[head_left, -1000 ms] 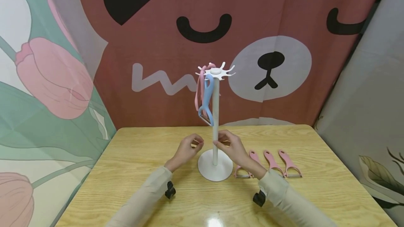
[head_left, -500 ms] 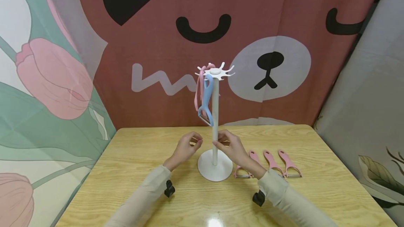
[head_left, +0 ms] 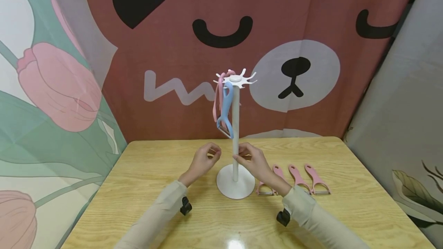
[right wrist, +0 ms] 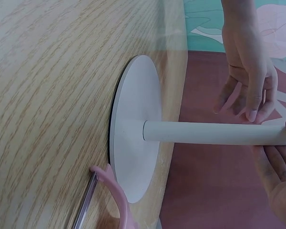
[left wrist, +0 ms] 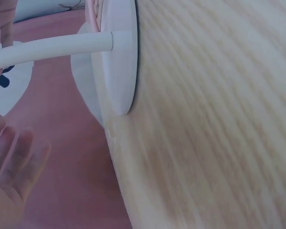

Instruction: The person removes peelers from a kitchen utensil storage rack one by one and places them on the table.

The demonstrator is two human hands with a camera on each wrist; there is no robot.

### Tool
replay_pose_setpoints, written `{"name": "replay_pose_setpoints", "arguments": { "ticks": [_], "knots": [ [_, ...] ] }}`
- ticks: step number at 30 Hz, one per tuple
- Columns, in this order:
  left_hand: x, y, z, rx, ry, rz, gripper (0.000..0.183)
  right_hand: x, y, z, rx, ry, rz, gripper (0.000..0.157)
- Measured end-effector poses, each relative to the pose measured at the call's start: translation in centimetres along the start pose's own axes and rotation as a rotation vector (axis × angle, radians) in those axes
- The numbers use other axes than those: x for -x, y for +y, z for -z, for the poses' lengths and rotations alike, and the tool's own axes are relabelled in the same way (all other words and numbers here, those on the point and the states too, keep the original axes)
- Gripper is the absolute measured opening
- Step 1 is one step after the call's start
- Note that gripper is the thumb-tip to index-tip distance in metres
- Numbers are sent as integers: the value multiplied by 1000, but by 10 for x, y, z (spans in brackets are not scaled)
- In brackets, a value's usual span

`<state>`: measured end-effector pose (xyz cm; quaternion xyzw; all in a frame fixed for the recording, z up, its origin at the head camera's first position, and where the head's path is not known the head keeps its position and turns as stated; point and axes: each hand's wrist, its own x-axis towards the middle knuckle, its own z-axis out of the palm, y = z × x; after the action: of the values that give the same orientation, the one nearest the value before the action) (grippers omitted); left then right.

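In the head view, a white stand (head_left: 236,122) with a round base and a ring of hooks is upright on the table. A blue Y-shaped peeler (head_left: 226,105) hangs from a hook at its front left. Pink peelers (head_left: 216,105) hang behind it, partly overlapping. My right hand (head_left: 254,160) holds the lower pole, thumb in front and fingers behind. To the left of the pole, my left hand (head_left: 203,160) hovers with loosely curled fingers and nothing in them; the right wrist view shows this left hand (right wrist: 250,71) apart from the pole.
Three pink peelers (head_left: 313,172) lie in a row on the wooden table (head_left: 155,164), right of the stand's base; my right forearm partly covers some. The nearest peeler (right wrist: 117,191) lies close beside the base. A printed curtain (head_left: 166,57) hangs behind the table.
Almost nothing differs. My left hand shifts very slightly to the left, and the view drifts a little. My right hand stays on the pole, and the hanging peelers keep their places.
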<state>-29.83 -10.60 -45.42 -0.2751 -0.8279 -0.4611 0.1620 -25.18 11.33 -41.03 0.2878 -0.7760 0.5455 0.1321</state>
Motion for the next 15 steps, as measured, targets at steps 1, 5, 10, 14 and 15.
{"name": "replay_pose_setpoints", "arguments": {
  "ticks": [1,5,10,14,15],
  "knots": [
    [-1,1,1,-5,7,-7,8,0,-6,1,1,-3,-3,26],
    [-2,3,3,-33,42,-37,8,1,-16,3,-5,-5,2,25],
    [-4,5,6,-67,82,-80,9,1,-16,3,-2,-7,4,25],
    [-6,6,8,-75,112,-97,9,1,-15,3,5,-4,18,25],
    [-7,7,9,-73,120,-98,9,1,-14,3,7,-2,23,25]
  ]
}}
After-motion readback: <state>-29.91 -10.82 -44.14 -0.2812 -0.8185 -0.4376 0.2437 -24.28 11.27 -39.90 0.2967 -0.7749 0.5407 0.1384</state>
